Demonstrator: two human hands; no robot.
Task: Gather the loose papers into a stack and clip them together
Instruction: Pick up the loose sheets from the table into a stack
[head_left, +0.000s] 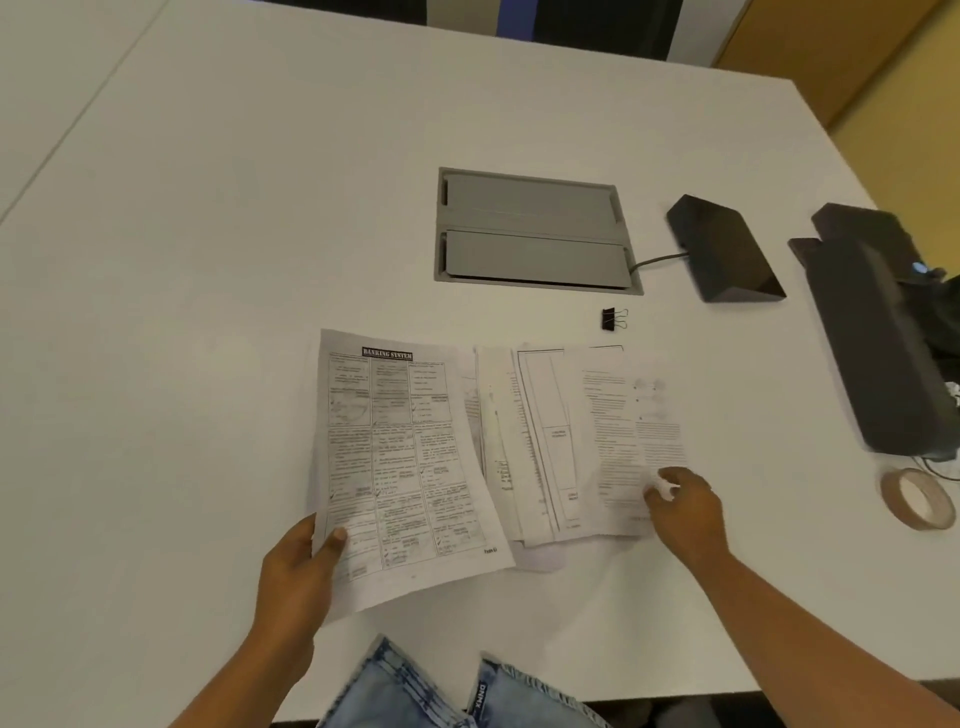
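Note:
A printed sheet headed "Banking System" (400, 457) is lifted at its lower left corner by my left hand (298, 571), thumb on top. To its right several overlapping sheets (550, 441) lie fanned on the white table (208, 260). My right hand (685, 506) rests on the rightmost sheet (628, 431), fingertips pinching its lower right edge. A black binder clip (614, 318) lies alone on the table just beyond the fanned sheets, apart from both hands.
A grey cable hatch (532, 231) is set into the table behind the clip. A black wedge-shaped device (724, 249) with a cable, a black object (878, 332) and a tape roll (918, 498) are at the right. My jeans (441, 691) show at the near edge.

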